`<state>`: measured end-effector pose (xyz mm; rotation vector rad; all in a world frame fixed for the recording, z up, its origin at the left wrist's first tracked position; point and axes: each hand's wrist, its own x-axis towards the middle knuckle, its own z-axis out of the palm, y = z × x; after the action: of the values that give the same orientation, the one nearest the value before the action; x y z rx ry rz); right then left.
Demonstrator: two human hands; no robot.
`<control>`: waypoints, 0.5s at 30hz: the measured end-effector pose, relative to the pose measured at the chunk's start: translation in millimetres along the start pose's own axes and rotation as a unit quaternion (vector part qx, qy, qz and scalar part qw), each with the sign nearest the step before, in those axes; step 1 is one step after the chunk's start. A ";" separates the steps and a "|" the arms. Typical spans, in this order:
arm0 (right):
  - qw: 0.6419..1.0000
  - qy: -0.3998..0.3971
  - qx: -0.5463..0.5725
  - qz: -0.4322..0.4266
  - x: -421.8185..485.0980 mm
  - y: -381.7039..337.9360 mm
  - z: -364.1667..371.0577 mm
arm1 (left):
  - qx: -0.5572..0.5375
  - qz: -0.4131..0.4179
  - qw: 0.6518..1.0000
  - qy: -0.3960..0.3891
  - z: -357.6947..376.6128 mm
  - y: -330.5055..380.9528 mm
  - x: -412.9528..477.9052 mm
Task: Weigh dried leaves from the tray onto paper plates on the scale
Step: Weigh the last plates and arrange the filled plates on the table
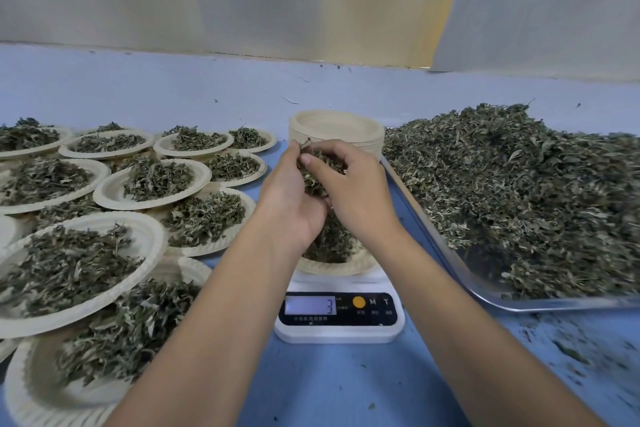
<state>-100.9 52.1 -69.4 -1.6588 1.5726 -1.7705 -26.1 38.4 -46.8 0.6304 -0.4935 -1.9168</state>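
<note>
Paper plate (332, 269) obscured by left hand (291, 208), right hand (356, 191) gripping leaves (318, 177).

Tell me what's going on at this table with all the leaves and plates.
A person is portioning dried leaves. The left hand and right hand together hold a clump of leaves over the paper plate on the scale, which already carries some leaves; the display shows a 3. The tray to the right is heaped with loose leaves, a stack of empty plates stands behind the scale, and many filled plates lie to the left.
</note>
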 end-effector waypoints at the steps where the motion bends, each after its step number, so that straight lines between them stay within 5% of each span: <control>1: 1.000 -0.007 -0.011 -0.003 -0.7 0.0 -0.3 | -0.002 -0.002 1.000 0.005 -1.2 0.9 1.4; 15: 0.999 0.022 -0.013 0.047 7.8 8.5 -13.7 | -0.008 -0.007 0.999 0.036 -12.3 9.6 9.3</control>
<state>-118.6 49.9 -68.7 -1.5400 1.6704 -1.7568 -14.9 25.3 -52.7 0.6930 -0.4287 -1.9024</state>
